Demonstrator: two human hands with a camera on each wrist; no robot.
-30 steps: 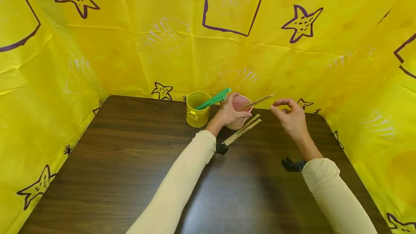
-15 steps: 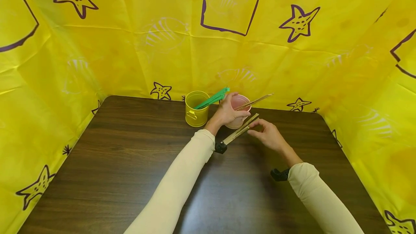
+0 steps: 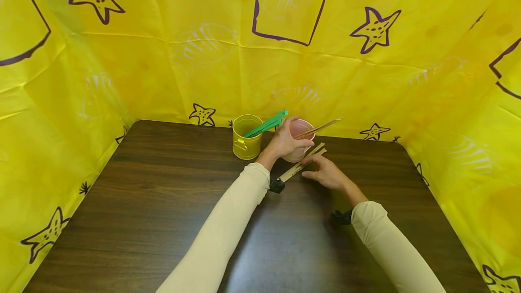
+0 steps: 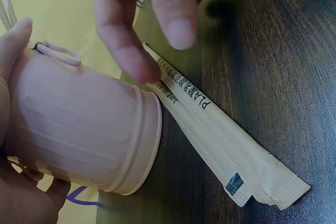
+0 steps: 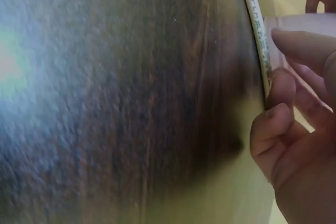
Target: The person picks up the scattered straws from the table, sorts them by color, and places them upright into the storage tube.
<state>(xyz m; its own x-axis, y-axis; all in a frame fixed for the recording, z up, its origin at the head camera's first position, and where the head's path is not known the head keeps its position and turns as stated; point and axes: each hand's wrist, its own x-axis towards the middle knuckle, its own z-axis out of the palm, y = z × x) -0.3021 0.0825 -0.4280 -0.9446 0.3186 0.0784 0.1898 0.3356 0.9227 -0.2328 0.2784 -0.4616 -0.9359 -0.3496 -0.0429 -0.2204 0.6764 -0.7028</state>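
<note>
A small pink bucket stands at the back of the table, and my left hand grips it around its side near the rim. One paper-wrapped straw leans out of it to the right. Two more wrapped straws lie side by side on the tabletop in front of the bucket, printed with dark lettering. Over them is my right hand; its index fingertip is at the straws, while the thumb stays apart from them in the left wrist view. Whether that fingertip touches them is unclear.
Left of the pink bucket stands a yellow bucket with green wrapped straws leaning out of it. A dark wood table carries everything. Yellow patterned cloth hangs right behind and along the sides.
My right hand has come from beyond the bucket's right side leftward and down to the straws on the table. The left hand and pink bucket have stayed in place.
</note>
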